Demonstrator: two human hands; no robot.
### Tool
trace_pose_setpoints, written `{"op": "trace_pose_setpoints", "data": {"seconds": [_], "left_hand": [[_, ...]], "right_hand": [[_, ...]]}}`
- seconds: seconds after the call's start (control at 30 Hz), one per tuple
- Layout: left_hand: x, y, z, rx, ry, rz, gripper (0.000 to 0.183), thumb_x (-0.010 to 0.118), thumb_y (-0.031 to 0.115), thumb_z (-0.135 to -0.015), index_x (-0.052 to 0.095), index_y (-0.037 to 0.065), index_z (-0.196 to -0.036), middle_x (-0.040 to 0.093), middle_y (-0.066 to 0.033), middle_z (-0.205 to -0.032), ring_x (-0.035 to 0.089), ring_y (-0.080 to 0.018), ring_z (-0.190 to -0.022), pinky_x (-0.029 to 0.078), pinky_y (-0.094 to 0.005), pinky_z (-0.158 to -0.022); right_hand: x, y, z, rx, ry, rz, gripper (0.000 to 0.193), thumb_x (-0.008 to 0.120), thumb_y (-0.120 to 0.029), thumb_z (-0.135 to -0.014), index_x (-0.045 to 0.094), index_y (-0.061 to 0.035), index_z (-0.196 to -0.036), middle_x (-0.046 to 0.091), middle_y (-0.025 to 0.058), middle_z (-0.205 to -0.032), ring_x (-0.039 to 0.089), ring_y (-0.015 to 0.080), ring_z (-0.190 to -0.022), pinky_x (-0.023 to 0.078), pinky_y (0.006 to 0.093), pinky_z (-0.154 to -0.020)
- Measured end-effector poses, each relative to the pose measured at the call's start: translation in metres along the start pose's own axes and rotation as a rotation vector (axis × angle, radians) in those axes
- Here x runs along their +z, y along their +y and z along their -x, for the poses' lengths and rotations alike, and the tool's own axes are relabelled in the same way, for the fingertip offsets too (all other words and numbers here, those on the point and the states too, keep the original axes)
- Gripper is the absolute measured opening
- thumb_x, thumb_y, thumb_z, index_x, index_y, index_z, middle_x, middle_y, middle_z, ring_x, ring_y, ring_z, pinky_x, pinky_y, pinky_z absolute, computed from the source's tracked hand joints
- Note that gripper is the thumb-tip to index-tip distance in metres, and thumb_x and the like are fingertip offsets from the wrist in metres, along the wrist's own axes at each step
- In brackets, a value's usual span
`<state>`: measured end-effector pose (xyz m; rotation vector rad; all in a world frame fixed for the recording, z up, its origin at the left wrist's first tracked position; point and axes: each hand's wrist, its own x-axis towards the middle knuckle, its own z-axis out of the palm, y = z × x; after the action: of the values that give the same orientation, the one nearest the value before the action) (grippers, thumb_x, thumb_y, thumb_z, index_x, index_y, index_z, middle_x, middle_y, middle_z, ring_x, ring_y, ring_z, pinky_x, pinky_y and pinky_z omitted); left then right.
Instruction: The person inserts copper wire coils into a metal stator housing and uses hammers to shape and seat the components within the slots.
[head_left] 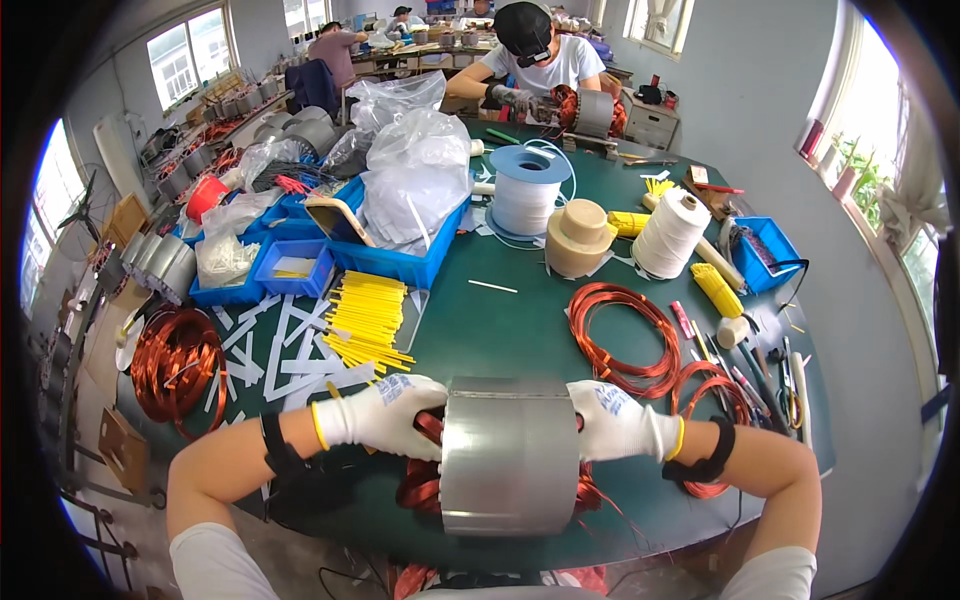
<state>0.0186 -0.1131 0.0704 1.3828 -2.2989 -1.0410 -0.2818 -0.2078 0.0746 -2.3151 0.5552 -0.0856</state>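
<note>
A grey metal motor stator (510,460) lies on its side at the near edge of the green table, in front of me. Copper wire windings (420,487) stick out of both its ends. My left hand (392,412), in a white knit glove, is closed at the stator's left end beside a copper coil loop. At the opposite end my right hand (618,418), gloved the same way, curls against the rim. The fingertips of both hands are partly hidden inside the ends of the stator.
Coils of copper wire (625,340) lie on the right and left. Yellow strips (368,315) and white paper strips sit left, near blue bins (405,262). Spools, a thread cone (672,235) and hand tools stand farther right. Across the table a person (545,65) handles another stator.
</note>
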Motion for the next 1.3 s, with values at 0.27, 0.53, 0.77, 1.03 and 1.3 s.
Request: {"op": "trace_pose_setpoints", "data": {"seconds": [0.27, 0.53, 0.77, 1.03, 1.3], "left_hand": [[0.008, -0.031, -0.022, 0.572, 0.283, -0.037, 0.032, 0.082, 0.022, -0.058, 0.055, 0.008, -0.068, 0.053, -0.0089, -0.064, 0.056, -0.0322, -0.059, 0.044, -0.0395, -0.053], [-0.011, 0.003, 0.002, -0.098, -0.236, -0.120, 0.062, 0.078, 0.050, -0.070, 0.062, 0.003, -0.108, 0.067, -0.0167, -0.102, 0.066, -0.0319, -0.094, 0.052, -0.0372, -0.080], [-0.040, 0.050, -0.005, -0.059, -0.276, -0.476, 0.046, 0.078, 0.038, -0.073, 0.067, 0.007, -0.104, 0.069, -0.0175, -0.089, 0.066, -0.0363, -0.083, 0.053, -0.0411, -0.071], [-0.019, 0.057, 0.009, 0.200, 0.308, -0.833, 0.045, 0.079, 0.016, -0.059, 0.060, 0.005, -0.099, 0.062, -0.0138, -0.087, 0.062, -0.0357, -0.083, 0.050, -0.0446, -0.073], [-0.073, 0.082, -0.033, -0.265, -0.545, -0.231, 0.073, 0.087, 0.026, -0.061, 0.057, 0.003, -0.124, 0.066, -0.0145, -0.112, 0.063, -0.0261, -0.101, 0.049, -0.0357, -0.088]], "right_hand": [[0.012, 0.034, -0.005, -0.425, 0.283, -0.022, 0.037, 0.083, -0.026, -0.061, 0.069, -0.0101, -0.091, 0.063, 0.0087, -0.073, 0.060, 0.0318, -0.068, 0.048, 0.0389, -0.063], [0.017, 0.027, 0.001, -0.137, 0.004, -0.121, 0.044, 0.081, -0.036, -0.068, 0.065, -0.0043, -0.093, 0.062, 0.0177, -0.085, 0.061, 0.0365, -0.082, 0.049, 0.0422, -0.071], [-0.012, 0.000, 0.006, -0.122, -0.042, 0.249, 0.054, 0.079, -0.038, -0.072, 0.064, -0.0014, -0.109, 0.065, 0.0204, -0.105, 0.062, 0.0373, -0.101, 0.049, 0.0416, -0.089], [-0.017, -0.036, 0.026, -0.087, 0.216, 0.841, 0.063, 0.085, -0.031, -0.058, 0.060, -0.0096, -0.112, 0.058, 0.0055, -0.108, 0.057, 0.0253, -0.101, 0.047, 0.0399, -0.082], [-0.086, -0.087, -0.012, 0.266, -0.483, 0.638, 0.097, 0.077, -0.073, -0.058, 0.062, 0.0025, -0.118, 0.067, 0.0194, -0.102, 0.065, 0.0331, -0.095, 0.051, 0.0406, -0.083]]}}
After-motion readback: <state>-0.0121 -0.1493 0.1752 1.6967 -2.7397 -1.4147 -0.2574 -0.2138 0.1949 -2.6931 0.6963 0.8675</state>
